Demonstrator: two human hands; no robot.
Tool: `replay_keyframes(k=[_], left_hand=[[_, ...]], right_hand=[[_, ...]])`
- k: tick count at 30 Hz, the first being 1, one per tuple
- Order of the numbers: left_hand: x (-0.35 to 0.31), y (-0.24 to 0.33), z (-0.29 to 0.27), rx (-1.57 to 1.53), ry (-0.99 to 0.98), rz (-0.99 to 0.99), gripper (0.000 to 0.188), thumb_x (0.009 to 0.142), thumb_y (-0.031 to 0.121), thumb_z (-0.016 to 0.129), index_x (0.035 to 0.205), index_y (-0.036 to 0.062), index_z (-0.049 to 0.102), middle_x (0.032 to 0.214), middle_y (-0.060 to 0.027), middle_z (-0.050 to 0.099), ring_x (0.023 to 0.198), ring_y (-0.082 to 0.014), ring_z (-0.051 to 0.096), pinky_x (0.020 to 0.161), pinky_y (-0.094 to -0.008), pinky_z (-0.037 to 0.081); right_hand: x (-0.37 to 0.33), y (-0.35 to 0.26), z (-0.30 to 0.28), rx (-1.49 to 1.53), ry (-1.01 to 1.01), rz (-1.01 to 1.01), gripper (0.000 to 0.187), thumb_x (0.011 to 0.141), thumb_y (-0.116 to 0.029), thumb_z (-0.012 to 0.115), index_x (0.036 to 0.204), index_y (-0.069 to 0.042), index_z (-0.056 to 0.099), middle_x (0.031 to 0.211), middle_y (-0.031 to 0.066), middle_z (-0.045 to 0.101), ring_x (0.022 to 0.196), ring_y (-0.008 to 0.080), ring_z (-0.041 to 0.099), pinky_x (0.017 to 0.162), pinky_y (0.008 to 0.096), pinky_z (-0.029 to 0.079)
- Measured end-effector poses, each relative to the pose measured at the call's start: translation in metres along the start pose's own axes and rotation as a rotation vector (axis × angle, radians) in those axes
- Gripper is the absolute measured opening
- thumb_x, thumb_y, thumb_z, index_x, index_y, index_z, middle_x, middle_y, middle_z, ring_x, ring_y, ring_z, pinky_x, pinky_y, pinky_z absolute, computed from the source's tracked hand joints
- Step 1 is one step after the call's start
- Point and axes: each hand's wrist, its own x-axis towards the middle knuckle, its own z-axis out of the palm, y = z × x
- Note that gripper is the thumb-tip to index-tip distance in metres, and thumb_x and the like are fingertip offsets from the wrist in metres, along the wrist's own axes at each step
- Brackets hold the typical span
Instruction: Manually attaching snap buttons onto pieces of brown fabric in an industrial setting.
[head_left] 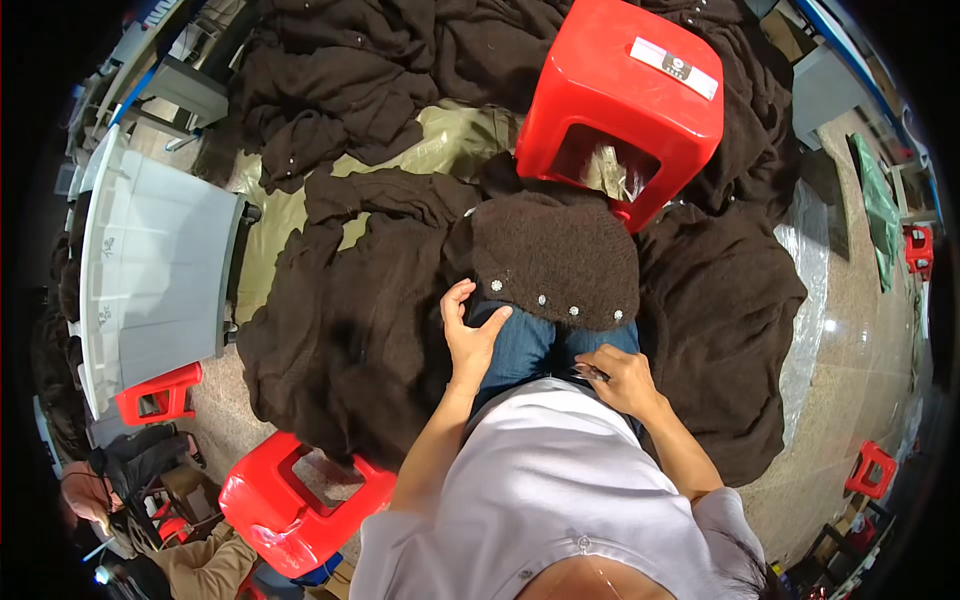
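Two bare hands: held over the lap, the left hand [470,338] near the edge of a dark brown knit piece [555,250], the right hand [622,382] lower and nearer the white shirt [570,470].
Left hand: open, thumb spread away from the fingers, with nothing seen in the gap; whether the fingertips touch the knit I cannot tell.
Right hand: closed around a small dark tool [594,373] with a pale glint at its end; the fingers cover too much of it to tell its kind.
Knit piece: draped across the thighs of the blue jeans [518,352], its curved edge toward the body, just ahead of both hands.
Buttons [542,300]: four pale, round ones in a row along that near edge, well spaced.
Brown cloth: one heap [350,330] beside the left leg, another [720,340] beside the right, more [340,60] farther ahead.
Red stool [625,95]: just beyond the knit piece, a white label on its seat, crumpled pale material [606,172] visible through its side opening.
Left side: a large white bin [165,270], with a second red stool [300,510] nearer the body.
Sheeting: olive [460,135] beneath the cloth, clear plastic [802,260] at the right.
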Motion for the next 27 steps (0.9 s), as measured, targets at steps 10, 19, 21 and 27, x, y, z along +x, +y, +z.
replay_keyframes(k=[10, 19, 21, 27], left_hand=[[0.004, 0.010, 0.008, 0.534, 0.158, 0.345, 0.019, 0.072, 0.014, 0.083, 0.081, 0.0071, 0.067, 0.078, -0.0017, 0.062, 0.073, -0.0188, 0.051, 0.072, -0.0337, 0.043], [0.004, 0.020, 0.005, 0.355, 0.155, 0.392, 0.009, 0.080, -0.001, 0.072, 0.088, 0.0013, 0.067, 0.087, -0.0079, 0.062, 0.068, -0.0163, 0.053, 0.062, -0.0286, 0.046], [0.006, 0.026, 0.003, 0.383, 0.156, 0.474, 0.009, 0.081, -0.002, 0.071, 0.088, 0.0005, 0.066, 0.093, -0.0095, 0.063, 0.071, -0.0163, 0.055, 0.064, -0.0287, 0.047], [0.007, 0.011, -0.001, -0.224, -0.105, 0.041, 0.007, 0.092, -0.006, 0.057, 0.097, -0.0022, 0.059, 0.117, -0.0180, 0.064, 0.077, -0.0148, 0.066, 0.064, -0.0241, 0.054]], right_hand=[[0.038, -0.018, 0.025, 0.166, 0.050, 0.056, 0.015, 0.085, -0.017, 0.070, 0.096, -0.006, 0.071, 0.087, 0.0097, 0.069, 0.067, 0.0274, 0.067, 0.058, 0.0359, 0.052], [0.100, -0.032, 0.049, 0.472, 0.157, 0.190, 0.036, 0.099, -0.032, 0.055, 0.117, -0.002, 0.065, 0.070, 0.0044, 0.059, 0.067, 0.0130, 0.055, 0.065, 0.0301, 0.046], [0.103, -0.030, 0.049, 0.614, -0.022, 0.390, 0.050, 0.103, -0.043, 0.041, 0.117, -0.002, 0.066, 0.065, 0.0028, 0.053, 0.066, 0.0133, 0.052, 0.064, 0.0290, 0.044], [0.106, -0.024, 0.076, 0.929, -0.005, 0.520, 0.050, 0.103, -0.047, 0.038, 0.086, -0.007, 0.062, 0.055, -0.0055, 0.040, 0.043, 0.0034, 0.026, 0.040, 0.0223, 0.019]])
